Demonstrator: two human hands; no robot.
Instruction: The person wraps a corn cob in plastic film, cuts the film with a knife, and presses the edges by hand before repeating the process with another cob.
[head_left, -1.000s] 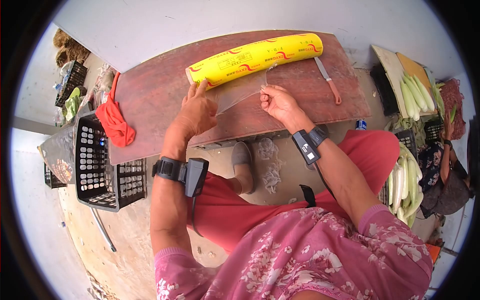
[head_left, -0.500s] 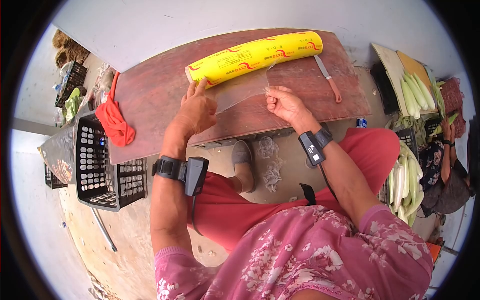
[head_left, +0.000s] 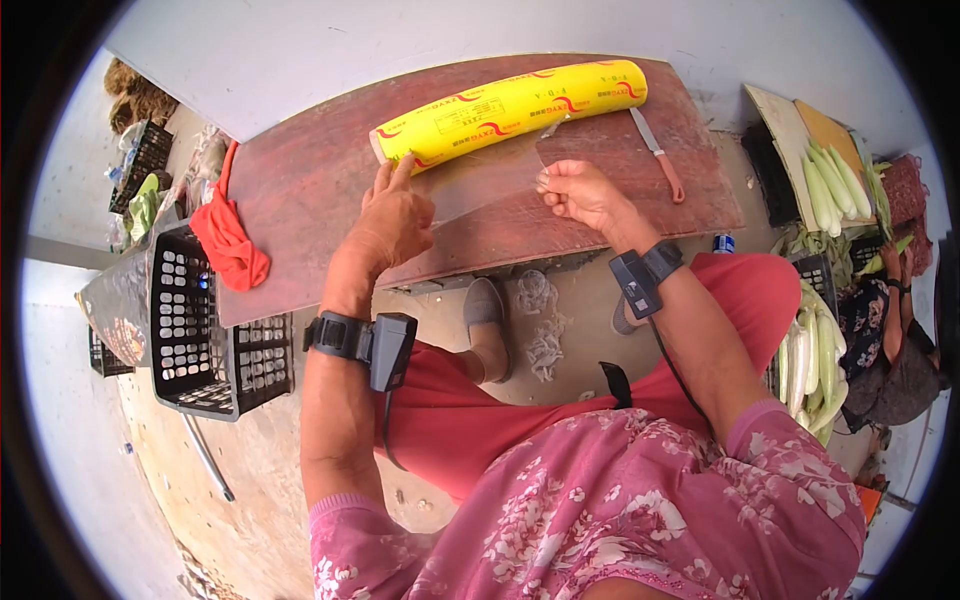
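A long yellow roll of cling film (head_left: 510,112) with red print lies along the back of a reddish-brown board table. A clear sheet of film (head_left: 480,190) comes off its front side and spreads toward me. My right hand (head_left: 585,195) pinches the edge of this film between thumb and fingers, just above the tabletop. At the roll's left end is my left hand (head_left: 398,212), its index finger stretched out and touching the roll, its palm side facing down and partly hidden. A knife (head_left: 660,160) with a pink handle lies right of the roll.
A red cloth (head_left: 230,240) hangs over the table's left edge (head_left: 300,190), beside a black plastic crate (head_left: 200,330). Long pale green vegetables (head_left: 812,365) are piled at my right. Another person (head_left: 890,330) sits at the far right, hands near vegetables.
My right hand has shifted slightly right, drawing the film edge with it. My left hand stays in place, and the roll has turned slightly.
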